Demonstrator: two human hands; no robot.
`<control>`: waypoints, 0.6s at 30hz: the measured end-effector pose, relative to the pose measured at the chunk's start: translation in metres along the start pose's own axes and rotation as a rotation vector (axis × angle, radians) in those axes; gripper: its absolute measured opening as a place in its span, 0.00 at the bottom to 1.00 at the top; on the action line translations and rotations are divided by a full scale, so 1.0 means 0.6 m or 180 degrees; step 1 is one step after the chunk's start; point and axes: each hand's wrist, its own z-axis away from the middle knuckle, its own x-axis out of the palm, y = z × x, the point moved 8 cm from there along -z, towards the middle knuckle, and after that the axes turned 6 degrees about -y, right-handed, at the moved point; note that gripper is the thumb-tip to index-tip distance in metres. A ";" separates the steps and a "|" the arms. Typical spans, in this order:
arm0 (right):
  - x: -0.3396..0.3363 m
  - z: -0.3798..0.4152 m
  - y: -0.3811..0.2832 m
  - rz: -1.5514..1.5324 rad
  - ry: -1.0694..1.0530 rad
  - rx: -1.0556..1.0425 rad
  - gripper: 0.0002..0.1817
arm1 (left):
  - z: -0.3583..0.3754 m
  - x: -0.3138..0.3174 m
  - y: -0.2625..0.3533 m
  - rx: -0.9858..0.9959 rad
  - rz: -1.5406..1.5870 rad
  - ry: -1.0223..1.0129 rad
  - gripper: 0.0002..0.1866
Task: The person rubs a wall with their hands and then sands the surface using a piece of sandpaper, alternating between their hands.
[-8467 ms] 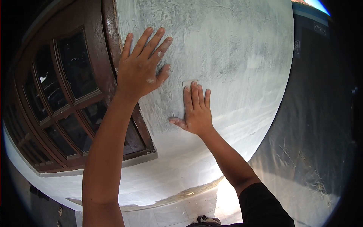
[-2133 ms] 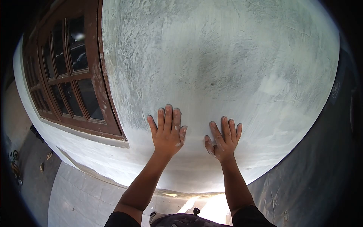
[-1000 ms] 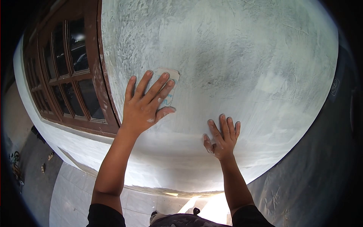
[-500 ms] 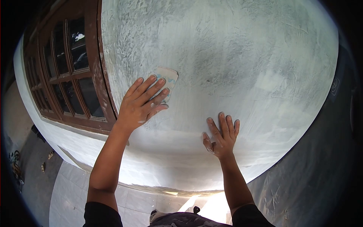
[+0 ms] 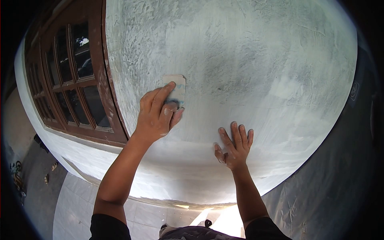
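Note:
A pale sheet of sandpaper (image 5: 179, 93) with blue print on its back lies against the grey-white plastered wall (image 5: 256, 60). My left hand (image 5: 157, 110) grips it and presses it to the wall, the index finger stretched over the sheet and the other fingers bent. The thumb is at the sheet's lower edge. Lower and to the right, my right hand (image 5: 235, 149) rests on the same wall with its fingers spread, holding nothing. White dust marks the fingers of both hands.
A brown wooden window frame (image 5: 105, 80) with glass panes borders the wall on the left. Grey floor tiles (image 5: 140, 214) lie below. A dark grey surface (image 5: 320, 188) lies beyond the wall's right edge. Sandals (image 5: 47, 178) are on the ground at far left.
My left hand's fingers have gone from spread flat over the sandpaper to bent, with the index finger extended. The sheet has shifted slightly left and down and turned more upright. My right hand stays put.

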 end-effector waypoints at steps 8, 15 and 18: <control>-0.001 -0.001 0.000 -0.0014 -0.0036 0.0022 0.25 | 0.012 0.009 -0.016 -0.0006 -0.0579 -0.0489 0.27; -0.005 -0.005 -0.005 0.0018 0.0027 -0.0076 0.23 | 0.000 0.025 -0.009 -0.0227 -0.0606 -0.0368 0.34; -0.006 -0.005 -0.003 0.0014 -0.0004 -0.0088 0.23 | -0.011 0.031 -0.008 -0.0226 -0.0730 -0.0362 0.38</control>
